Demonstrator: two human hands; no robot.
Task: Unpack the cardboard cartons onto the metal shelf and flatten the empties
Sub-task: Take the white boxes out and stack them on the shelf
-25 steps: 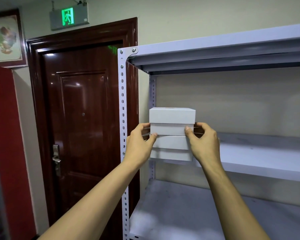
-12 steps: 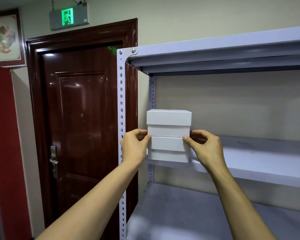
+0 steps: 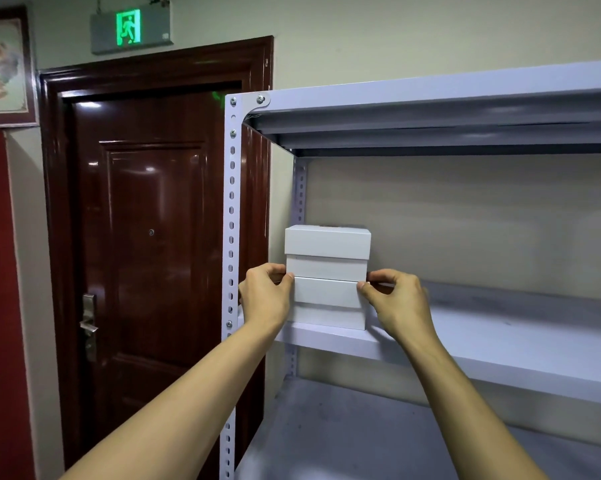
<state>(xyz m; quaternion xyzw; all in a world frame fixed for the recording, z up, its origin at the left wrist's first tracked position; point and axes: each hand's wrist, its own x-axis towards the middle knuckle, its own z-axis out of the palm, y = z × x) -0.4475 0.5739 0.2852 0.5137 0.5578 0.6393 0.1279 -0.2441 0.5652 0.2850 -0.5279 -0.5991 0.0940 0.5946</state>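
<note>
Pinching from both sides, the left hand (image 3: 266, 299) and the right hand (image 3: 396, 303) hold the stack of white boxes (image 3: 326, 271) at about mid-height, thumbs on its front corners and fingers curled round its flanks. The stack stands upright, its long axis vertical, and its bottom box appears to rest on the middle board of the metal shelf (image 3: 499, 344), at the far left end and close to the front edge. It lies squarely between the two hands, neither one nearer than the other. The left hand sits in the narrow gap between the stack and the upright post (image 3: 230, 220), so letting go probably means drawing that hand straight back toward the body, not sideways. No cardboard carton is in view.
</note>
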